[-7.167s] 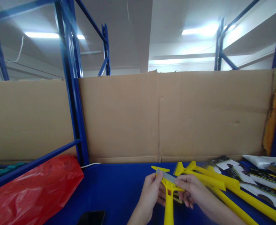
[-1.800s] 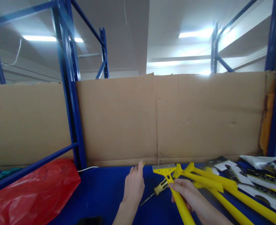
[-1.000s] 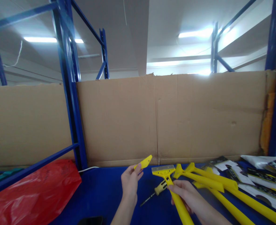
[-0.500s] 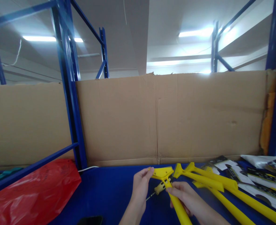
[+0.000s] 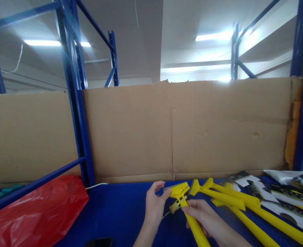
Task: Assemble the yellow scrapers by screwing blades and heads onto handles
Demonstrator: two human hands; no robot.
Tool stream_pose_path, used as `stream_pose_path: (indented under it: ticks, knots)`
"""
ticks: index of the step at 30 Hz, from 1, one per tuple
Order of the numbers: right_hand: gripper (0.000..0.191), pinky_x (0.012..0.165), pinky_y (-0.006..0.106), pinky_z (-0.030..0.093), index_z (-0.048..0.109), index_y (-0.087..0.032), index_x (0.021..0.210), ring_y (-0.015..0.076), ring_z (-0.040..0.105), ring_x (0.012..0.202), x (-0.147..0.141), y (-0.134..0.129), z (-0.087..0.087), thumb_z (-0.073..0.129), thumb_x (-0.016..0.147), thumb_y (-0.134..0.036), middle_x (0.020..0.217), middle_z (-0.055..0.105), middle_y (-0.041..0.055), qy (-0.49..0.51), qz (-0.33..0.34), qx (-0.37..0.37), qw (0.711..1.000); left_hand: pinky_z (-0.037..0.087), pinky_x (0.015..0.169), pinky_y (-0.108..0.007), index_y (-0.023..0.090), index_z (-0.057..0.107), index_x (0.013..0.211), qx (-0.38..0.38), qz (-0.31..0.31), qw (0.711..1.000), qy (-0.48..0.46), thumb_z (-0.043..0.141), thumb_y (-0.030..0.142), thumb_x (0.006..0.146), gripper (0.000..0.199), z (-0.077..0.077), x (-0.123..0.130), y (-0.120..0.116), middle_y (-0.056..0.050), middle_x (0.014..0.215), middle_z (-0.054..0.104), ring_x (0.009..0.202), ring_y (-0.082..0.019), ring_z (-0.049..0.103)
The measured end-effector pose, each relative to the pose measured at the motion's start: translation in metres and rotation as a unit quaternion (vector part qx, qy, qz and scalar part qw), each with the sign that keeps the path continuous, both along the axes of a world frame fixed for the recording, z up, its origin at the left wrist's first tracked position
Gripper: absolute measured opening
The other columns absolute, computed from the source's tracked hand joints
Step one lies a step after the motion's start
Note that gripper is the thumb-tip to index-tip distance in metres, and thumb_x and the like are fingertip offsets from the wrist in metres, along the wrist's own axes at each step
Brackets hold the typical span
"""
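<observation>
A yellow scraper (image 5: 195, 226) is in my right hand (image 5: 202, 214), whose fingers wrap around the handle just below the head. The scraper head points up and away, with a thin grey blade edge (image 5: 172, 187) along its far side. My left hand (image 5: 155, 204) is at the head's left corner. Its thumb and forefinger are apart, the thumb touching or very near that corner. Beneath the scraper lies a screwdriver (image 5: 175, 207) with a pale yellow handle, partly hidden, its shaft pointing lower left.
Several more yellow scrapers (image 5: 228, 199) lie on the blue surface (image 5: 115, 209) to the right. Beyond them are black-and-white packages (image 5: 292, 209). A red plastic bag (image 5: 43, 212) lies left, a dark object (image 5: 99, 242) at the front. Cardboard (image 5: 130, 133) stands behind.
My left thumb and forefinger have parted at the corner of the scraper head. The head has turned slightly, and the grey blade edge now shows. My right hand keeps its grip.
</observation>
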State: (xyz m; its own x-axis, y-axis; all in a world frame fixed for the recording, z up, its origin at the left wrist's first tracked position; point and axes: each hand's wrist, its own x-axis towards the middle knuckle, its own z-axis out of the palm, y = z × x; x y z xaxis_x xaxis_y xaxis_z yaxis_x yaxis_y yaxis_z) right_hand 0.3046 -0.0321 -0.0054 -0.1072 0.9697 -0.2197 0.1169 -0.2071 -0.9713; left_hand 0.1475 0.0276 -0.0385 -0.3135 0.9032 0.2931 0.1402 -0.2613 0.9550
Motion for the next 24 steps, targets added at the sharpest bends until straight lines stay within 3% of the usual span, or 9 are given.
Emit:
stream_pose_path:
  ticks: [5,14,19,24]
  knots:
    - [0.01,0.047,0.021,0.027,0.059,-0.019,0.071,0.011,0.049,0.049,0.0,0.0,0.0,0.054,0.077,-0.025,0.054,0.059,-0.0018,-0.014,-0.001,0.005,1.0,0.049,0.081,-0.037,0.017,0.07,0.078,-0.004,-0.052,0.998,0.031,0.067,0.025,0.062,0.018,0.002,-0.002,-0.001,-0.008,0.09,0.073,0.089,-0.024,0.065]
    - [0.009,0.058,0.023,0.037,0.057,-0.018,0.069,0.0137,0.055,0.057,0.002,0.006,-0.01,0.055,0.075,-0.024,0.055,0.059,-0.0019,-0.011,0.017,0.041,0.999,0.05,0.084,-0.034,0.014,0.074,0.086,-0.012,-0.094,0.995,0.037,0.064,0.013,0.063,0.025,0.001,-0.005,-0.001,-0.009,0.092,0.074,0.087,-0.022,0.067]
    - [0.01,0.061,0.024,0.038,0.059,-0.018,0.07,0.0142,0.055,0.061,0.003,0.007,-0.013,0.055,0.075,-0.026,0.058,0.06,-0.001,-0.007,0.026,0.047,0.999,0.049,0.086,-0.035,0.014,0.073,0.086,-0.001,-0.105,0.994,0.043,0.063,0.016,0.063,0.025,0.001,-0.005,0.0,-0.01,0.094,0.073,0.091,-0.023,0.065]
    - [0.014,0.06,0.024,0.038,0.06,-0.018,0.077,0.0151,0.057,0.062,0.004,0.008,-0.013,0.057,0.074,-0.032,0.061,0.061,-0.0008,0.007,0.019,0.025,0.999,0.05,0.077,-0.035,0.015,0.071,0.093,0.001,-0.098,0.993,0.059,0.063,0.028,0.066,0.031,-0.002,-0.006,0.002,-0.011,0.099,0.071,0.092,-0.024,0.063]
